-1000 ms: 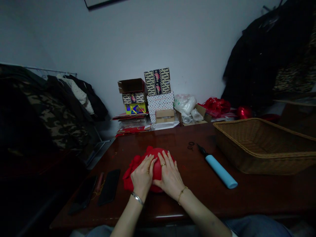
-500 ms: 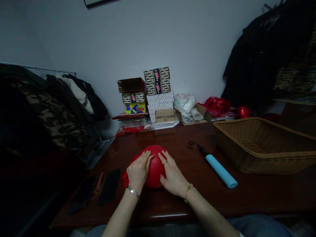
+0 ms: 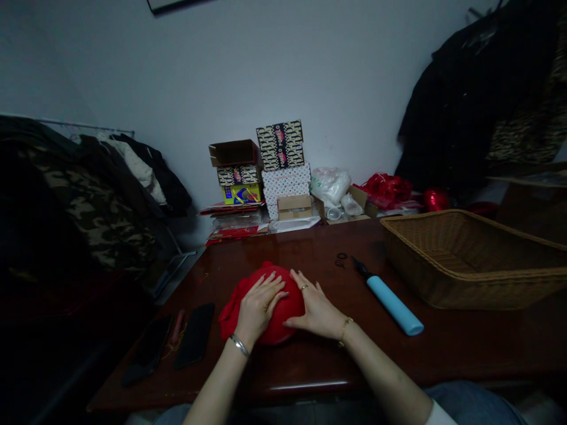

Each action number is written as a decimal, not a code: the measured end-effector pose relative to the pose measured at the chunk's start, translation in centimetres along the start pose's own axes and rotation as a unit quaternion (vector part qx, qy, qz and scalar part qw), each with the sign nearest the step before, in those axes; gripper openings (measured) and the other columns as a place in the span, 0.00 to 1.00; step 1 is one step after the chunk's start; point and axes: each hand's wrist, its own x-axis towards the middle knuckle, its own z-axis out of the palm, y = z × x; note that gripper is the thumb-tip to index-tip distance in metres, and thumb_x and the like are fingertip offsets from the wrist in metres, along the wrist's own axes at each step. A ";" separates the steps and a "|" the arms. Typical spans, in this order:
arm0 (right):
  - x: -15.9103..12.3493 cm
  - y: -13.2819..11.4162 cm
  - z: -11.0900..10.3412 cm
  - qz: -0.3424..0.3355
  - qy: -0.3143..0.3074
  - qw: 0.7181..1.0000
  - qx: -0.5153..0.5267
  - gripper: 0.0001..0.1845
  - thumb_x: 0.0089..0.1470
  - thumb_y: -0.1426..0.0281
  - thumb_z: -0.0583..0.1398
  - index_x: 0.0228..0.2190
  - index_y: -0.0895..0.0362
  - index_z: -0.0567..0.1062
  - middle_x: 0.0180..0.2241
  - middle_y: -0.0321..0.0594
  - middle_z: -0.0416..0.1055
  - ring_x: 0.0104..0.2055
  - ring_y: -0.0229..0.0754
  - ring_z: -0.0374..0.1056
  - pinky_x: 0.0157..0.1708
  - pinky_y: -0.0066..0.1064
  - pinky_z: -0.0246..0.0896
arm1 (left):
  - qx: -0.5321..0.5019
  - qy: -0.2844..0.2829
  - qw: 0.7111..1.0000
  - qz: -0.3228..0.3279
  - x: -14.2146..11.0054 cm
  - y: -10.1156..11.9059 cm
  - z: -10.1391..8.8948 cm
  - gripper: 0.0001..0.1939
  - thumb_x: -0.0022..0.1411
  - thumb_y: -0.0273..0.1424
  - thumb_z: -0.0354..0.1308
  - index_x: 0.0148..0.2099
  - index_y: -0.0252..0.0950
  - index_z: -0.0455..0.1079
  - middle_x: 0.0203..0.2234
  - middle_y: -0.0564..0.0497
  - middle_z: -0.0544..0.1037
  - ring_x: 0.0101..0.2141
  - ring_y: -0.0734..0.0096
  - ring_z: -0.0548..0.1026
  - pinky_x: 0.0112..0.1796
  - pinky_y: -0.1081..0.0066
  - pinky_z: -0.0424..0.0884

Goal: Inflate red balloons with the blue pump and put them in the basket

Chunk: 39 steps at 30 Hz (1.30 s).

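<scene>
A round red balloon (image 3: 290, 313) rests on the table in front of me, with ruffled red material (image 3: 233, 304) bunched along its left side. Whether that material is joined to the balloon I cannot tell. My left hand (image 3: 260, 304) presses over the top left of the balloon, its fingers reaching to the right. Cupped against the right side is my right hand (image 3: 314, 307), thumb apart from the fingers. Between them the two hands hold the balloon. To the right lies a light blue hand pump (image 3: 394, 304) with a black nozzle, touched by neither hand.
A wicker basket (image 3: 443, 283) stands on the right of the brown table (image 3: 319, 369). Small black scissors (image 3: 340, 260) lie near the pump's nozzle. Two dark phone-like slabs (image 3: 195, 336) are at the left. Stacked boxes (image 3: 286, 183) and plastic bags (image 3: 331, 186) line the wall.
The balloon has turned or shifted slightly right and toward me, and more ruffled red material shows at its left. Both hands have moved a little to the right with it.
</scene>
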 end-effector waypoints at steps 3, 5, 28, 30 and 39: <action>0.0 3.8 -0.4 0.111 0.108 0.985 -0.081 0.34 0.51 0.54 0.55 0.57 0.52 0.57 0.56 0.42 0.60 0.59 0.43 0.53 0.55 0.37 0.47 | 0.008 0.013 0.999 -0.031 -0.3 0.0 0.7 0.12 0.61 0.29 0.53 0.46 0.40 0.72 0.44 0.48 0.77 0.48 0.63 0.72 0.50 0.57 0.68; -0.3 6.5 -0.2 0.183 0.145 0.965 -0.118 0.24 0.56 0.59 0.50 0.51 0.57 0.67 0.52 0.47 0.65 0.57 0.46 0.55 0.54 0.39 0.48 | 0.007 0.011 0.999 -0.039 -0.4 0.2 0.9 0.12 0.61 0.30 0.53 0.46 0.40 0.73 0.43 0.48 0.77 0.48 0.64 0.72 0.50 0.57 0.68; -1.6 13.1 3.5 0.247 0.176 0.930 -0.208 0.18 0.58 0.64 0.48 0.40 0.56 0.74 0.43 0.44 0.70 0.47 0.46 0.59 0.42 0.34 0.53 | 0.010 0.021 0.998 -0.063 0.2 2.0 1.8 0.12 0.61 0.31 0.53 0.46 0.40 0.73 0.42 0.49 0.77 0.46 0.63 0.73 0.49 0.57 0.69; -1.8 13.3 3.4 0.240 0.175 0.934 -0.199 0.17 0.57 0.63 0.50 0.39 0.56 0.74 0.42 0.43 0.70 0.46 0.46 0.60 0.43 0.34 0.54 | 0.006 0.027 0.998 -0.063 0.3 2.1 1.7 0.12 0.61 0.31 0.53 0.45 0.40 0.73 0.42 0.49 0.77 0.46 0.63 0.74 0.49 0.57 0.69; -2.4 12.8 4.6 0.199 0.207 0.946 -0.152 0.11 0.53 0.67 0.54 0.29 0.54 0.76 0.36 0.41 0.73 0.44 0.46 0.61 0.45 0.36 0.52 | 0.003 0.023 0.997 -0.073 0.5 2.0 1.7 0.11 0.60 0.31 0.55 0.45 0.38 0.73 0.42 0.48 0.77 0.45 0.64 0.74 0.49 0.58 0.69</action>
